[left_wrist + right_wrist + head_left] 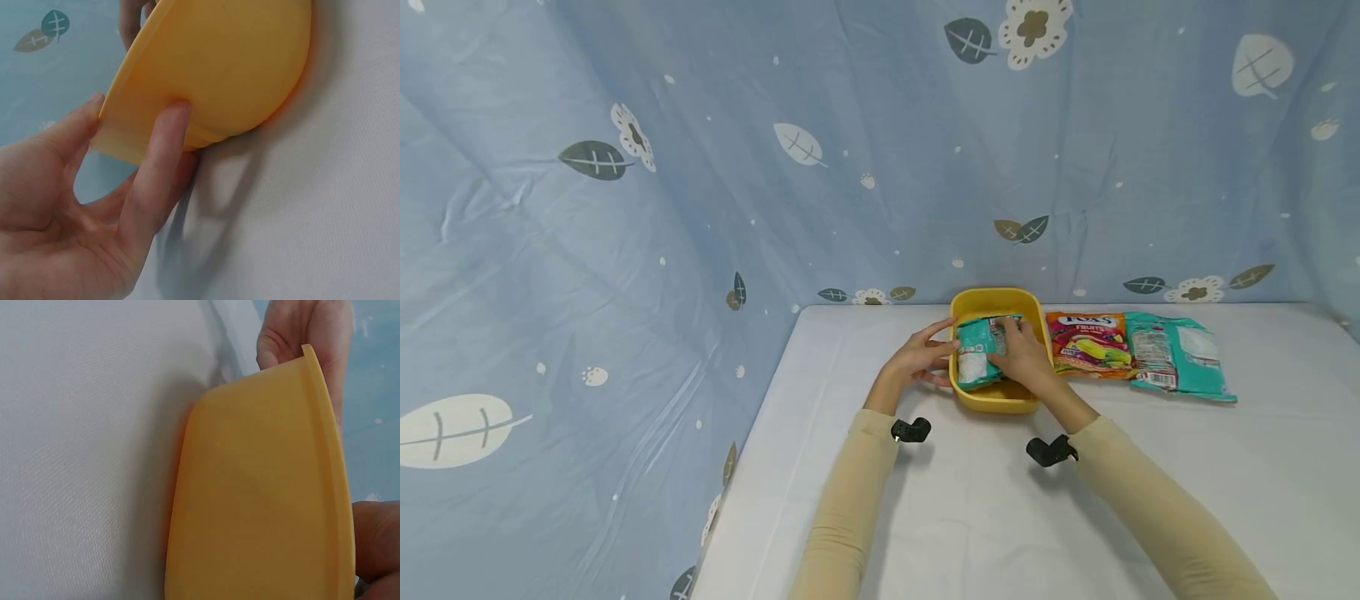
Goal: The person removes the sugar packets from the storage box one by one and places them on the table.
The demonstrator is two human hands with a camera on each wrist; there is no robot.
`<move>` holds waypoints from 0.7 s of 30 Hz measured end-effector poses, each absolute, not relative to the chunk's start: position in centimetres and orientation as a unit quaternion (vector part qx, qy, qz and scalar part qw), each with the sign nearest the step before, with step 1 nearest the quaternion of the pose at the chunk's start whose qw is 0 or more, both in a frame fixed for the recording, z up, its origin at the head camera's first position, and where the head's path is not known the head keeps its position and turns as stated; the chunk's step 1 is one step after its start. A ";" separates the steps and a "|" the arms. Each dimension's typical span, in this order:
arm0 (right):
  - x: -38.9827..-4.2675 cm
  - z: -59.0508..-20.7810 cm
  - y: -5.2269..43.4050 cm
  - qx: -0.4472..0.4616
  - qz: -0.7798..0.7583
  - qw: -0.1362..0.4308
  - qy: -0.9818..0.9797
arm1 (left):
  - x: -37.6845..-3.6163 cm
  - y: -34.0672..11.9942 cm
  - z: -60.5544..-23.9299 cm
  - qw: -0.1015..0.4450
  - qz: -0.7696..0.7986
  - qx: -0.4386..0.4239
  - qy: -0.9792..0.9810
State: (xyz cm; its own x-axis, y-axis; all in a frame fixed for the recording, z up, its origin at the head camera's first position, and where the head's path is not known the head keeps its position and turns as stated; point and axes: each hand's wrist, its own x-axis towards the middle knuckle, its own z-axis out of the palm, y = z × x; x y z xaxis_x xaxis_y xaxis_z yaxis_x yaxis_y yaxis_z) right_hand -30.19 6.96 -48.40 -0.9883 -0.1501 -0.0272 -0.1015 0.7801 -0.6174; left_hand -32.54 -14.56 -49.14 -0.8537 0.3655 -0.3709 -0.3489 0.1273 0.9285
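The head view looks forward and down from high on the near side of the yellow tub (998, 405), far enough back to take in the white table (958, 517) around it and the blue cloth (887, 108) behind it. The left wrist view sits low and close at the tub's near left, rolled sideways, facing its outer wall past the left hand (916, 353). The right wrist view, also close, low and sideways, faces the tub from its near right; both wrist views share the tub and that hand
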 end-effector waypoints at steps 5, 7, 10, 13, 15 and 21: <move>-30.2 -48.2 7.1 -0.070 -0.340 0.044 0.937 | -32.5 -14.5 -49.0 0.271 0.658 0.001 0.702; -30.2 -48.2 7.2 -0.069 -0.344 0.047 0.935 | -32.5 -14.5 -49.0 0.271 0.658 -0.001 0.702; -30.3 -48.1 7.3 -0.072 -0.345 0.046 0.935 | -32.4 -14.5 -49.1 0.270 0.658 -0.002 0.703; -30.3 -47.9 7.5 -0.076 -0.347 0.042 0.934 | -32.4 -14.5 -49.1 0.267 0.659 -0.007 0.703; -30.3 -47.8 7.6 -0.080 -0.354 0.040 0.931 | -32.4 -14.5 -49.1 0.266 0.658 -0.007 0.705; -30.1 -47.2 8.1 -0.097 -0.379 0.037 0.919 | -32.5 -14.4 -49.0 0.267 0.657 -0.006 0.705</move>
State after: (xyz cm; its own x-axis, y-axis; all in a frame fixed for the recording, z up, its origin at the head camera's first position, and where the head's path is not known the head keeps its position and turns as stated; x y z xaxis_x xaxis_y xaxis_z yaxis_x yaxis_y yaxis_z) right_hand -30.15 8.07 -47.16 -0.9784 -0.2069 0.0047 -0.1501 0.6936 -0.7045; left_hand -32.47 -14.44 -49.04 -0.8570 0.3427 -0.3850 -0.3599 0.1368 0.9229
